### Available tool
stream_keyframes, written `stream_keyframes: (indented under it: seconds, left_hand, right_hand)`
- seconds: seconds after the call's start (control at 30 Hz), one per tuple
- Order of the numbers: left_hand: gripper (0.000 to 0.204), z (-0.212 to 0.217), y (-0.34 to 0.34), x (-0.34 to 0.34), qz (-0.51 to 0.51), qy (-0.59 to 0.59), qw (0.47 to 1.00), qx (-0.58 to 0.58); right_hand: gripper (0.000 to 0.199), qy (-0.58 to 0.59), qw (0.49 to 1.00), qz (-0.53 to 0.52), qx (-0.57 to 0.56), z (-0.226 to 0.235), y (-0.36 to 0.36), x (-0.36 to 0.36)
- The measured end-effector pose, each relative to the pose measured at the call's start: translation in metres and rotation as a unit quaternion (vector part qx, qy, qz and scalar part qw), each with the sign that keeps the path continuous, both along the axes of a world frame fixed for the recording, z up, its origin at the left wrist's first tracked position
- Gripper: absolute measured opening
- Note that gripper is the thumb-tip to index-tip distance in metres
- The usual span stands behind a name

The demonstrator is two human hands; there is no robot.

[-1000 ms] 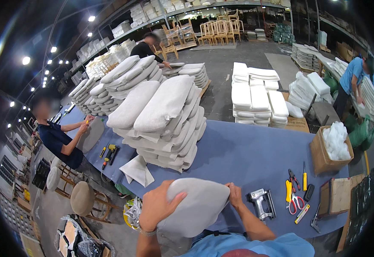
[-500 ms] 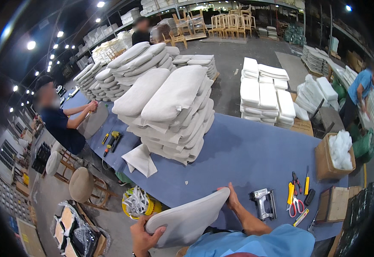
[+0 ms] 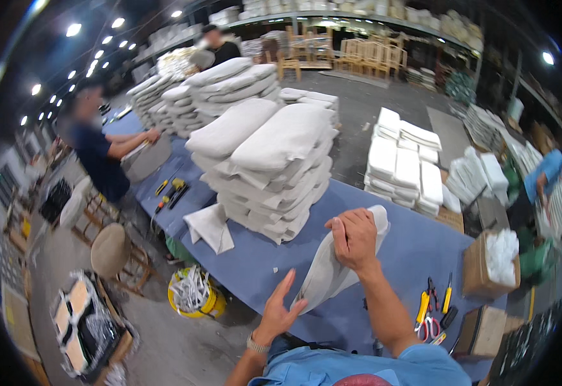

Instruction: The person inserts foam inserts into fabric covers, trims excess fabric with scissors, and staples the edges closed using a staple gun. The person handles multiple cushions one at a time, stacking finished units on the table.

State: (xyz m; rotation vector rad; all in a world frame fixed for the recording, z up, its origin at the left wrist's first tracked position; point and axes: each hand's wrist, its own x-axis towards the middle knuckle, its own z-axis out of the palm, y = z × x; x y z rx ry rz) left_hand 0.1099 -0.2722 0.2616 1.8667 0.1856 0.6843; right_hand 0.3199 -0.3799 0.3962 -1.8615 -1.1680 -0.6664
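Observation:
A pale grey padded seat cushion [image 3: 323, 276] is tilted on its edge above the blue table in front of me. My right hand [image 3: 355, 241] is closed at its upper part, fingers bent together; what the fingertips press on is partly hidden. By the lower left end of the cushion, my left hand [image 3: 281, 309] has its thumb and fingers spread, close to the fabric without gripping it. Just beyond stands a tall stack of similar cushions [image 3: 265, 164]. A folded piece of pale fabric [image 3: 209, 228] lies at the stack's near left corner.
Pliers, scissors [image 3: 429, 327] and yellow-handled tools lie at the right of the blue table [image 3: 416, 248], by a box of white stuffing [image 3: 493, 260]. A yellow bucket of scraps [image 3: 197, 296] stands below the near edge. A co-worker [image 3: 101, 148] handles a cushion at left.
The cushion has moved from low by my body up and right over the table, now on edge. My left hand has let go of it; my right hand has come to its upper part.

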Motion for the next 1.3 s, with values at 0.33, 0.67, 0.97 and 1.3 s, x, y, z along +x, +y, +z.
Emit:
stream_keyframes:
  seconds: [0.33,0.67,0.97,1.3]
  left_hand:
    - [0.056,0.114,0.002,0.025,0.052,-0.083,0.976,0.194]
    - [0.034,0.151,0.077,-0.042,0.088,0.077,0.970,0.215]
    - [0.032,0.126,0.073,0.005,0.201,-0.006,0.923,0.328]
    - [0.063,0.110,0.110,0.005,0.030,-0.097,0.985,0.138]
  right_hand:
    - [0.035,0.322,0.832,0.371,0.258,0.008,-0.033,-0.054]
    - [0.044,0.011,0.756,0.577,0.310,0.124,-0.106,-0.077]
    - [0.037,-0.004,0.703,0.646,0.297,0.124,-0.109,-0.074]
    - [0.052,0.025,0.773,0.528,0.350,0.095,-0.104,-0.032]
